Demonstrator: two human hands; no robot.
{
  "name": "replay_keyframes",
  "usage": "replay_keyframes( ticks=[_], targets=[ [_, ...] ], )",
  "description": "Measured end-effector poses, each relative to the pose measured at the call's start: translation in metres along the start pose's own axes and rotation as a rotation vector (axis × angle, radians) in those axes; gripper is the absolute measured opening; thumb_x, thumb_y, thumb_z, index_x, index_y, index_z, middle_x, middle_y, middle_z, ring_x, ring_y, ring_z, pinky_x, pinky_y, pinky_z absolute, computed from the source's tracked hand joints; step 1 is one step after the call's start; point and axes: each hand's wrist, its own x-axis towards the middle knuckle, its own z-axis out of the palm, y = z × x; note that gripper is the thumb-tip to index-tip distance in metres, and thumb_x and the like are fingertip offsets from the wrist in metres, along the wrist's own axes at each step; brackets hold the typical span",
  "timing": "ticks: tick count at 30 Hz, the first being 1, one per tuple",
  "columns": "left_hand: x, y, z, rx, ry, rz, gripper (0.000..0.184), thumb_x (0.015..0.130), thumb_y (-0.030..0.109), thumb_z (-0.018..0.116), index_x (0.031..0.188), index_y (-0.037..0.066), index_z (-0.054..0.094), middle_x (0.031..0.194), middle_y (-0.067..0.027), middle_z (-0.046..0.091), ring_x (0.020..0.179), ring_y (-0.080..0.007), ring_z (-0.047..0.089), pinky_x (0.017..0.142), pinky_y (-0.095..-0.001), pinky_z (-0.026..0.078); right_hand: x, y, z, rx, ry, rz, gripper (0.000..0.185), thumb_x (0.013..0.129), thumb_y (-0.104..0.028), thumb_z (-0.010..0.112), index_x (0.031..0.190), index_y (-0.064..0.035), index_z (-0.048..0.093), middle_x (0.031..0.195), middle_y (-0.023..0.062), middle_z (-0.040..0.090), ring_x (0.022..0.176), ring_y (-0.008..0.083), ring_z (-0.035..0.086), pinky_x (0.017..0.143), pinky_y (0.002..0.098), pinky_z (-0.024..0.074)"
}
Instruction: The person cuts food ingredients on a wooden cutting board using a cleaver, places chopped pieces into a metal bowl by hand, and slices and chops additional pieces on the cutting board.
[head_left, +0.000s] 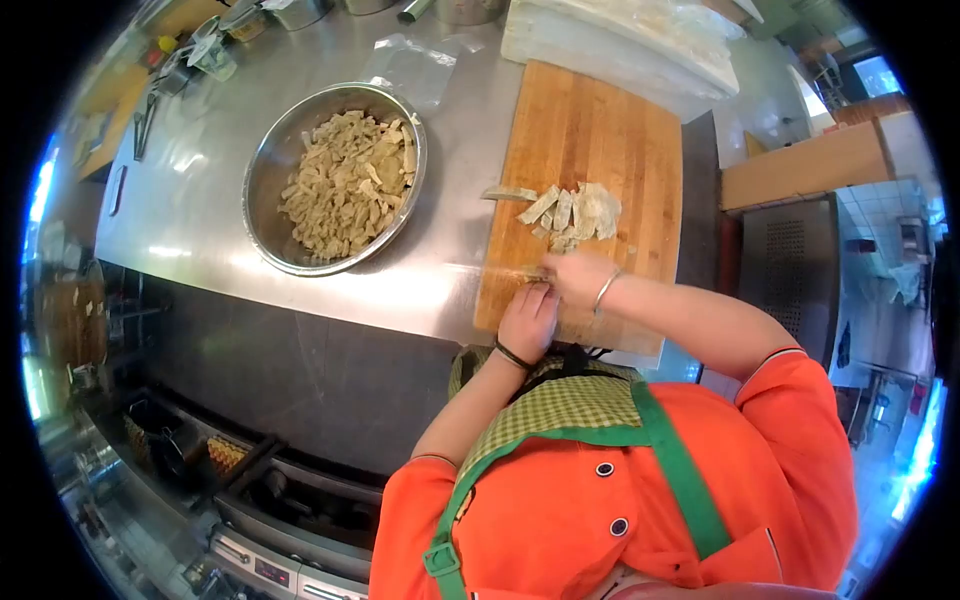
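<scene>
On a wooden cutting board (643, 130) lie several pale beige strips and a larger chunk of food (597, 211), a soft-looking kind I cannot make out. One longer strip (509, 193) lies across the board's left edge. My right hand (580, 279) is closed at the near part of the board, on what looks like a knife, its thin blade (500, 271) blurred and pointing left. Close beside it, my left hand (528, 320) has its fingers bent and pressed together on the board; what lies under them is mostly hidden.
Left of the board a large steel bowl (258, 220) holds many chopped beige pieces. Behind it lies a clear plastic bag (410, 72). A white block-like box (610, 60) stands behind the board. Tongs (144, 127) and tubs line the far left of the steel table (200, 215).
</scene>
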Motion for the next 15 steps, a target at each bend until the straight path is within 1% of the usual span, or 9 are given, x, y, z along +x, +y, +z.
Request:
replay_keyframes(
  ticks=[1,3,4,6,7,9,11,13,15],
  targets=[
    [0.005,0.0,-0.002,-0.007,0.011,0.018,0.021,0.07,0.003,0.061,0.091,0.0,0.058,0.094,-0.0145,0.056,0.085,-0.0318,0.055,0.077,-0.0382,0.047,0.001,0.007,-0.003,0.004,0.004,-0.011,0.018,0.079,-0.014,0.049,0.093,-0.0051,0.056,0.085,0.0181,0.063,0.079,0.034,0.062,0.066,0.0451,0.0492],
    [0.005,0.0,-0.006,-0.005,0.012,0.038,0.022,0.069,0.003,0.061,0.091,0.0,0.058,0.094,-0.0145,0.056,0.085,-0.0316,0.055,0.078,-0.0381,0.047,-0.003,0.021,-0.01,0.133,0.145,0.084,0.018,0.079,-0.013,0.048,0.093,-0.0063,0.056,0.084,0.0175,0.063,0.078,0.0339,0.062,0.066,0.0452,0.049],
    [0.006,0.0,-0.005,-0.003,0.032,0.05,0.022,0.069,0.002,0.061,0.091,0.0,0.058,0.093,-0.0143,0.055,0.084,-0.0315,0.055,0.078,-0.0383,0.047,-0.014,0.024,-0.018,0.133,0.153,0.08,0.018,0.079,-0.013,0.048,0.093,-0.0063,0.056,0.084,0.0175,0.063,0.078,0.0339,0.062,0.066,0.0452,0.049],
    [0.007,0.0,-0.003,-0.002,0.048,0.064,0.022,0.069,0.002,0.062,0.09,0.0,0.058,0.093,-0.0141,0.055,0.083,-0.0313,0.055,0.077,-0.0384,0.047,-0.043,0.022,-0.03,0.014,-0.039,0.209,0.018,0.08,-0.013,0.048,0.095,-0.0075,0.056,0.083,0.0175,0.063,0.078,0.034,0.062,0.066,0.0451,0.0487],
    [0.007,0.001,-0.003,0.005,0.067,0.066,0.021,0.069,0.002,0.062,0.09,0.0,0.058,0.092,-0.0141,0.056,0.082,-0.0315,0.055,0.076,-0.0387,0.047,-0.05,0.018,-0.032,0.011,-0.038,0.204,0.018,0.08,-0.013,0.048,0.095,-0.0075,0.056,0.083,0.0175,0.063,0.078,0.034,0.062,0.066,0.0451,0.0487],
    [0.004,0.001,-0.001,0.008,0.077,0.067,0.02,0.069,0.002,0.063,0.089,0.0,0.059,0.092,-0.014,0.056,0.081,-0.0317,0.055,0.075,-0.039,0.047,-0.063,0.011,-0.029,-0.069,-0.152,0.157,0.021,0.08,-0.014,0.048,0.099,-0.0073,0.054,0.082,0.0181,0.063,0.078,0.0341,0.062,0.065,0.0445,0.0488],
    [-0.003,0.0,0.002,0.034,0.068,0.029,0.017,0.071,0.003,0.064,0.087,0.001,0.06,0.091,-0.0141,0.056,0.081,-0.0323,0.055,0.072,-0.0389,0.047,-0.066,0.005,-0.025,-0.09,-0.169,0.149,0.021,0.081,-0.013,0.047,0.099,-0.0066,0.053,0.082,0.0184,0.063,0.078,0.0341,0.062,0.065,0.0445,0.0488],
    [0.001,0.001,-0.001,0.032,0.068,0.039,0.016,0.071,0.004,0.064,0.086,0.001,0.06,0.091,-0.0138,0.057,0.081,-0.032,0.055,0.071,-0.0386,0.048,-0.064,0.003,-0.023,-0.118,-0.184,0.144,0.021,0.081,-0.012,0.047,0.1,-0.0058,0.052,0.082,0.0187,0.063,0.078,0.0342,0.062,0.064,0.0445,0.0488],
    [0.003,0.002,-0.003,0.029,0.073,0.042,0.015,0.072,0.004,0.064,0.086,0.001,0.06,0.09,-0.0134,0.057,0.08,-0.0316,0.055,0.07,-0.0383,0.048,-0.058,0.004,-0.022,-0.112,-0.184,0.092,0.02,0.081,-0.009,0.045,0.099,-0.0032,0.051,0.082,0.0189,0.063,0.078,0.0345,0.062,0.064,0.045,0.0487]
  ],
)
